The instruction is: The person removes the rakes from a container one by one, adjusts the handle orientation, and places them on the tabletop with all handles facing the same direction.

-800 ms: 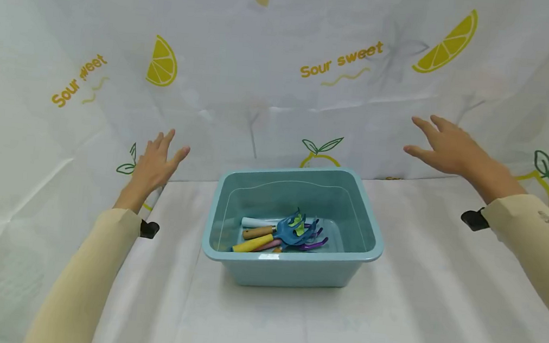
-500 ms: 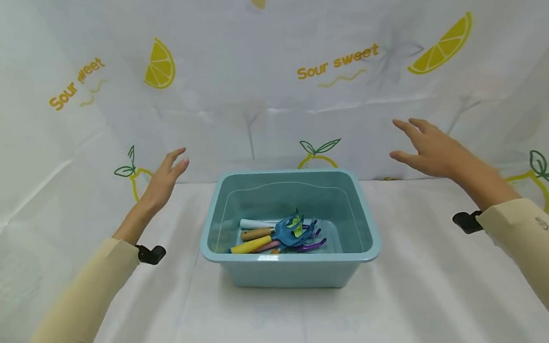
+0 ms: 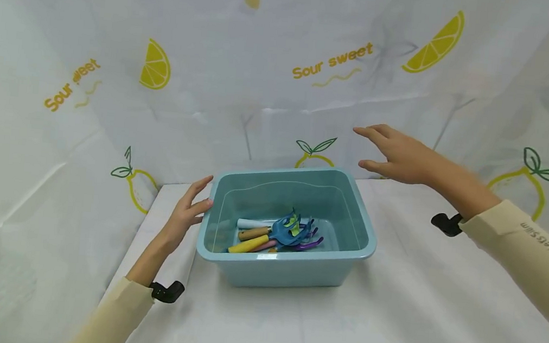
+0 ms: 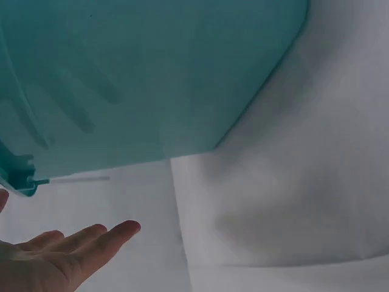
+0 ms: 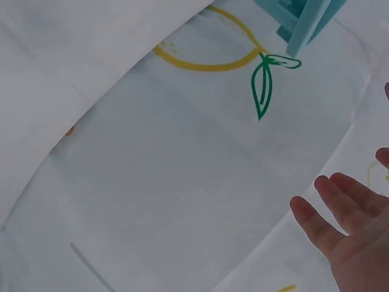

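A light blue plastic basin [image 3: 285,271] stands on the white-covered table, holding several small garden tools. Among them are a blue hand rake [image 3: 285,232] with a yellow handle [image 3: 248,244], a wooden handle [image 3: 253,233], a pale blue handle [image 3: 252,223] and purple prongs [image 3: 308,245]. My left hand [image 3: 183,221] is at the basin's left rim, fingers extended, thumb tip right by the edge. In the left wrist view its fingers [image 4: 97,246] lie straight below the basin wall [image 4: 134,91]. My right hand [image 3: 398,155] hovers behind the basin's right back corner, fingers spread, holding nothing.
A white cloth printed with lemons [image 3: 142,190] and lettering hangs as a backdrop [image 3: 271,100] close behind the basin and down the left side. White cloth [image 3: 251,327] covers the table in front. Black wrist cameras [image 3: 168,292] sit on both sleeves.
My left hand has come down and right to the basin's left rim. My right hand has moved left and slightly down toward the basin. The basin and tools keep their places.
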A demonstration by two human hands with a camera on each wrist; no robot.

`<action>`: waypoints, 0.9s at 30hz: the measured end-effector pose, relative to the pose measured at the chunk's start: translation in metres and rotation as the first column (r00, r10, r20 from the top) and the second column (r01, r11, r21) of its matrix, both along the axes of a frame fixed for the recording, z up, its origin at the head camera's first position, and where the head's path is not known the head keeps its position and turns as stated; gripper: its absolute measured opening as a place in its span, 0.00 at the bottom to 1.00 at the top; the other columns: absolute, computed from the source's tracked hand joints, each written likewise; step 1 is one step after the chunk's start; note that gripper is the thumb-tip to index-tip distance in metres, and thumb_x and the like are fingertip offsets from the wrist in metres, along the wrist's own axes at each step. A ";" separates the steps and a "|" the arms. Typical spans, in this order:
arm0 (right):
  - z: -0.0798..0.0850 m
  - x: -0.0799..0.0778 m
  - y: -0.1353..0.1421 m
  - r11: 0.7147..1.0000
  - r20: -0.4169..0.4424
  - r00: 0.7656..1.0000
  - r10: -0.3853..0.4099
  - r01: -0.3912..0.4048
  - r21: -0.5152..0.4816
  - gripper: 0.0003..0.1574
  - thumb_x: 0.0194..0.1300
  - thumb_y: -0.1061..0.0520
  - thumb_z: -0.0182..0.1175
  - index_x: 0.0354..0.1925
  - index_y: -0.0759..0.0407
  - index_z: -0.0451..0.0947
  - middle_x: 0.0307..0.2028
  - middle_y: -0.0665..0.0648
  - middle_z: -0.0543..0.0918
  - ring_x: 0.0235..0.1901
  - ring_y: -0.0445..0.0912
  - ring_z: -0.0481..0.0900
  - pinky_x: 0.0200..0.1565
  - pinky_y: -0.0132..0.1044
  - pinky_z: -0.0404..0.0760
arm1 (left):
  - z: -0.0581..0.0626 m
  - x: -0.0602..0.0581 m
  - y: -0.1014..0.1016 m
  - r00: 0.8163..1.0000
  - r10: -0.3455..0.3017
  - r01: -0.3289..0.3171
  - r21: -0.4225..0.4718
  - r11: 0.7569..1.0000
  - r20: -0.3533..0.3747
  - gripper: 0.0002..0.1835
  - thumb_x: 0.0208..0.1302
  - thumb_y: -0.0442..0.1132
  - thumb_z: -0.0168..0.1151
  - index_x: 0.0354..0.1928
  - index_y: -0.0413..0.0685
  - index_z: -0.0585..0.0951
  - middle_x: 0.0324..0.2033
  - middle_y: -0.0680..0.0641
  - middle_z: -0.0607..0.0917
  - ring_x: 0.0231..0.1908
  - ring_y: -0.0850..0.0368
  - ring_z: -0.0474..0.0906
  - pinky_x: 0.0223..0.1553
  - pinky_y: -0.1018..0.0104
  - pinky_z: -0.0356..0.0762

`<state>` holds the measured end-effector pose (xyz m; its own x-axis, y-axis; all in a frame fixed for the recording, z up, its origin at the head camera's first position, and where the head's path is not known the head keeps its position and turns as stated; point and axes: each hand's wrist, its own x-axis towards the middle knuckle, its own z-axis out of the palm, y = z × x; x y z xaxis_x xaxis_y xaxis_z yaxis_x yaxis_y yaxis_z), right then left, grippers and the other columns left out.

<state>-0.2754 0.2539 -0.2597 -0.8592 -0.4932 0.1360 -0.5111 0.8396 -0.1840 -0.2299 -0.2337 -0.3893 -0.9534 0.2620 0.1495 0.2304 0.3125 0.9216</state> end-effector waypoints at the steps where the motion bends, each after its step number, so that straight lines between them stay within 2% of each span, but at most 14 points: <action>1: 0.000 0.001 -0.003 1.000 0.001 1.000 0.004 -0.004 0.002 0.50 0.73 0.41 0.60 0.82 0.49 0.49 0.76 0.68 0.61 0.71 0.68 0.66 0.65 0.69 0.69 | -0.002 0.001 0.002 1.000 -0.008 0.008 0.007 1.000 0.001 0.37 0.74 0.51 0.52 0.82 0.65 0.54 0.83 0.46 0.45 0.76 0.31 0.61 0.64 0.24 0.65; 5: 0.000 0.005 -0.013 1.000 -0.004 1.000 0.022 -0.022 0.013 0.49 0.73 0.41 0.60 0.82 0.47 0.50 0.76 0.67 0.62 0.71 0.67 0.67 0.64 0.69 0.70 | -0.007 0.005 0.009 1.000 -0.026 0.026 0.035 0.999 0.006 0.37 0.74 0.51 0.52 0.82 0.63 0.54 0.83 0.49 0.47 0.71 0.32 0.70 0.60 0.34 0.74; 7: 0.000 0.007 -0.018 1.000 -0.010 1.000 0.027 -0.027 0.016 0.49 0.72 0.43 0.61 0.82 0.46 0.50 0.76 0.66 0.63 0.71 0.67 0.68 0.64 0.69 0.71 | -0.008 0.006 0.011 0.999 -0.034 0.034 0.044 0.998 0.005 0.37 0.75 0.50 0.52 0.82 0.64 0.54 0.82 0.49 0.48 0.69 0.32 0.71 0.58 0.43 0.77; 9: 0.000 0.009 -0.022 0.999 -0.013 0.999 0.032 -0.031 0.017 0.49 0.72 0.43 0.61 0.82 0.46 0.51 0.76 0.66 0.63 0.71 0.66 0.68 0.64 0.69 0.71 | -0.009 0.007 0.014 0.999 -0.042 0.042 0.055 0.998 0.003 0.36 0.75 0.49 0.51 0.81 0.65 0.55 0.82 0.48 0.50 0.68 0.30 0.72 0.56 0.46 0.78; 12: 0.000 0.011 -0.027 0.999 -0.013 0.999 0.040 -0.040 0.017 0.49 0.72 0.43 0.62 0.82 0.46 0.51 0.75 0.65 0.64 0.70 0.65 0.69 0.64 0.68 0.72 | -0.010 0.007 0.018 0.999 -0.053 0.053 0.074 0.996 0.000 0.35 0.74 0.48 0.51 0.81 0.65 0.56 0.81 0.47 0.51 0.71 0.29 0.67 0.59 0.38 0.75; 14: 0.000 0.011 -0.030 0.999 -0.010 0.999 0.053 -0.053 0.011 0.48 0.72 0.43 0.61 0.82 0.46 0.52 0.75 0.65 0.64 0.70 0.65 0.70 0.64 0.67 0.73 | -0.010 0.007 0.021 0.998 -0.065 0.064 0.092 0.994 0.003 0.36 0.73 0.47 0.51 0.81 0.64 0.56 0.82 0.47 0.51 0.73 0.29 0.63 0.62 0.31 0.70; 17: 0.000 0.011 -0.035 0.998 -0.002 0.998 0.068 -0.068 0.010 0.48 0.72 0.44 0.61 0.82 0.44 0.52 0.75 0.64 0.64 0.69 0.64 0.71 0.63 0.66 0.73 | -0.012 0.007 0.026 0.997 -0.080 0.079 0.119 0.990 0.007 0.38 0.71 0.46 0.52 0.82 0.63 0.55 0.82 0.47 0.50 0.77 0.31 0.55 0.66 0.25 0.63; 20: 0.000 0.012 -0.040 0.997 0.011 0.997 0.078 -0.078 0.006 0.48 0.72 0.44 0.61 0.82 0.43 0.51 0.75 0.62 0.64 0.70 0.62 0.70 0.64 0.66 0.73 | -0.013 0.007 0.028 0.997 -0.082 0.080 0.136 0.987 0.004 0.40 0.69 0.44 0.53 0.82 0.63 0.55 0.82 0.47 0.50 0.79 0.33 0.52 0.68 0.25 0.59; 27: -0.003 0.011 -0.054 0.993 0.032 0.993 0.115 -0.115 0.012 0.47 0.72 0.43 0.61 0.81 0.43 0.53 0.76 0.61 0.65 0.71 0.61 0.70 0.65 0.65 0.72 | -0.017 0.009 0.031 0.999 -0.046 0.044 0.169 0.985 0.010 0.43 0.61 0.39 0.53 0.81 0.62 0.57 0.81 0.48 0.52 0.78 0.34 0.54 0.68 0.29 0.61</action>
<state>-0.2649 0.2001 -0.2625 -0.8004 -0.5907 0.1024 -0.5986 0.7782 -0.1900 -0.2209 -0.2030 -0.4066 -0.9434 0.2771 0.1821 0.2276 0.1415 0.9634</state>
